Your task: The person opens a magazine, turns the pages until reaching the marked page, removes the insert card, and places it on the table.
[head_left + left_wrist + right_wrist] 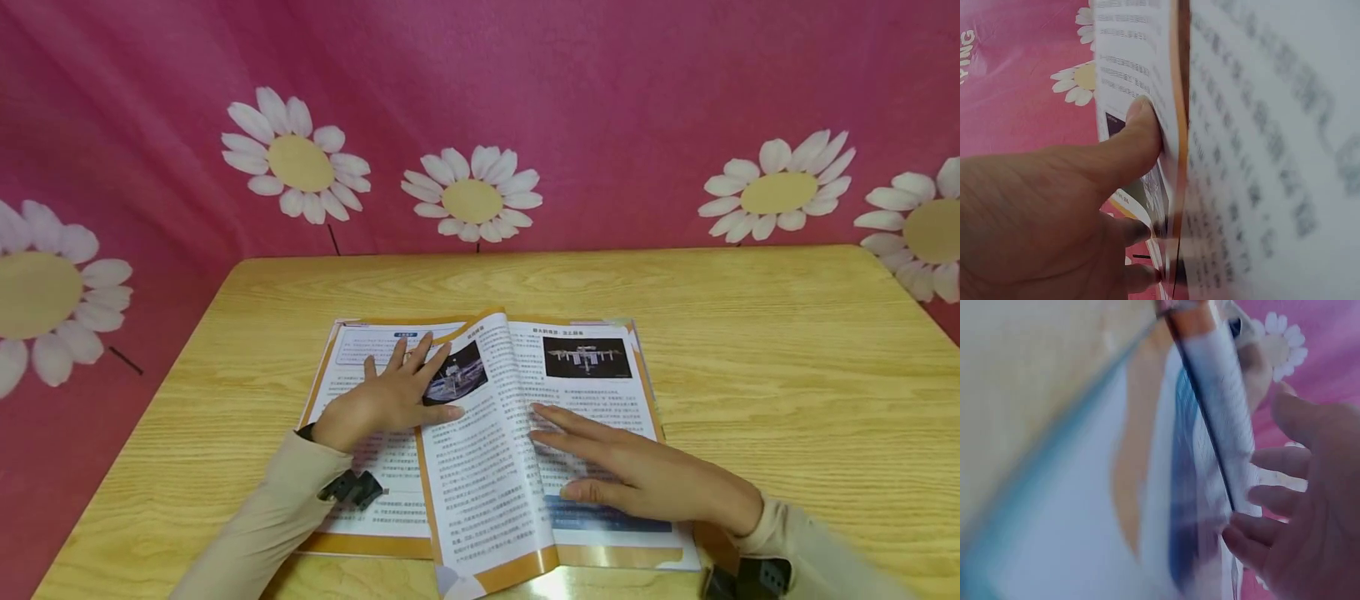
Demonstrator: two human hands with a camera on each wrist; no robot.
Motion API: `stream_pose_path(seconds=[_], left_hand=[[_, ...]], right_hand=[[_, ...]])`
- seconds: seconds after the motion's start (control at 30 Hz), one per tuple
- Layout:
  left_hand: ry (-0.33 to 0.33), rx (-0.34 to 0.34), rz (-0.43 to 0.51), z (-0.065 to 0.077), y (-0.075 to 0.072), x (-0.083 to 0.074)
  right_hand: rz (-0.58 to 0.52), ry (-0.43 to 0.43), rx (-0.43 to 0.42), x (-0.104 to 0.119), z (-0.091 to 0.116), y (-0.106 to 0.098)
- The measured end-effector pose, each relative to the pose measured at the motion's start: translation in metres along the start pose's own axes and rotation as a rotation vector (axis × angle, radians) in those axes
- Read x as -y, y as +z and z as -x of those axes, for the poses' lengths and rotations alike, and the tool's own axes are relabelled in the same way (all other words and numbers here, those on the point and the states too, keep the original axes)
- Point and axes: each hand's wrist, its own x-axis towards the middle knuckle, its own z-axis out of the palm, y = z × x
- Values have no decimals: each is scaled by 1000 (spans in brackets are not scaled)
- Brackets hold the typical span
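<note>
A magazine (607, 408) with printed text and pictures lies spread on the table. One of its leaves (480, 467) is partly turned to the left, its spine side bulging up. My left hand (386, 400) rests with spread fingers over the left page and the edge of this leaf. In the left wrist view the left thumb (1144, 122) lies on the leaf beside a dark picture. My right hand (637, 467) reaches over the right page with extended fingers, fingertips right at the leaf's bulging side. The right wrist view shows the right hand's fingers (1282, 497) apart and holding nothing.
The magazine lies toward the near side of the light wooden table (772, 358). Behind the table hangs a pink cloth (600, 108) printed with white daisies. Dark devices are strapped at both wrists, over beige sleeves (262, 517).
</note>
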Motion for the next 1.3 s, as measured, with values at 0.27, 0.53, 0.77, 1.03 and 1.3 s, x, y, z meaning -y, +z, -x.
stream_pose_path(seconds=[0.27,0.53,0.77,1.03,1.3], left_hand=[[-15,18,-23,-2,-2,6],[-61,24,-29,-2,-10,20],[-117,14,-37,1,-20,43],[-132,20,-3,3,-26,59],[-127,8,16,6,-34,72]], right_hand=[[140,56,15,-12,3,-5],[126,184,29,-28,8,-11],[163,169,13,-44,11,-15],[150,177,25,-45,10,-18],[156,179,18,-45,10,-18]])
